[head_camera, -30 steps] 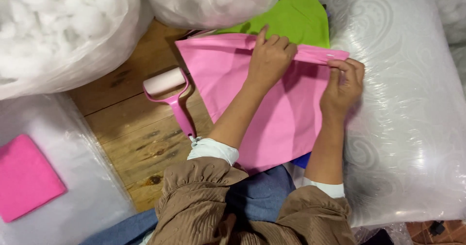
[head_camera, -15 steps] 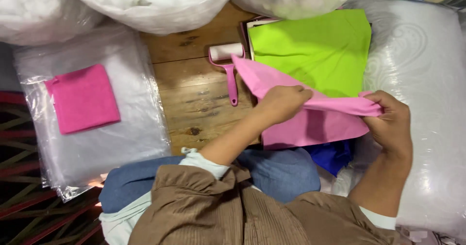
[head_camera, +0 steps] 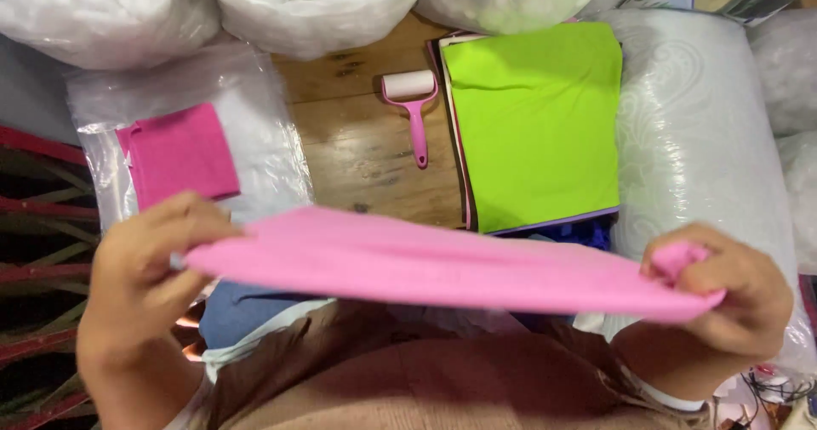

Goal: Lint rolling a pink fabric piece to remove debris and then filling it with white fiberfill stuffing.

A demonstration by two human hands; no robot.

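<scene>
Both hands pinch a pink cloth (head_camera: 442,264) taut above the lap: left hand (head_camera: 145,268) and right hand (head_camera: 723,294) each closed on an end, stretching it flat. Beyond, on the wooden floor (head_camera: 357,149), lie a lint roller (head_camera: 413,106) and a green cloth (head_camera: 536,115).

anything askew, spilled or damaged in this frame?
Nothing stands out. Left hand and right hand hold the pink fabric stretched flat between them. The green fabric lies squarely on its stack, and the lint roller rests on the wooden floor. No spills or tears visible.
</scene>
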